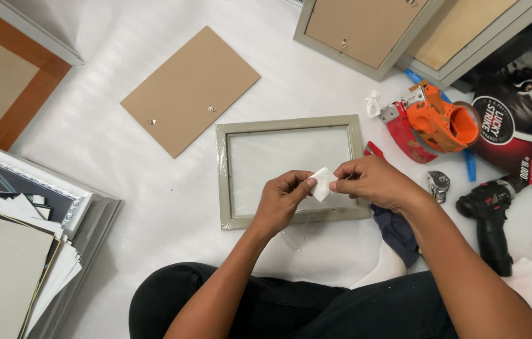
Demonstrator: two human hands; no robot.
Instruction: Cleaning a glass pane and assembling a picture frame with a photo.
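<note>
Centrally, both hands pinch one small white folded piece [323,182]: the left hand [281,199] closes thumb and forefinger on its left edge, the right hand [372,182] closes on its right edge, keeping it taut and raised. Directly beneath the grip lies a grey picture frame [290,171], flat and glass-up. Beyond it to the left rests a brown backing board [189,90], clips upward. Right of the grip sits an orange tape dispenser [438,120].
</note>
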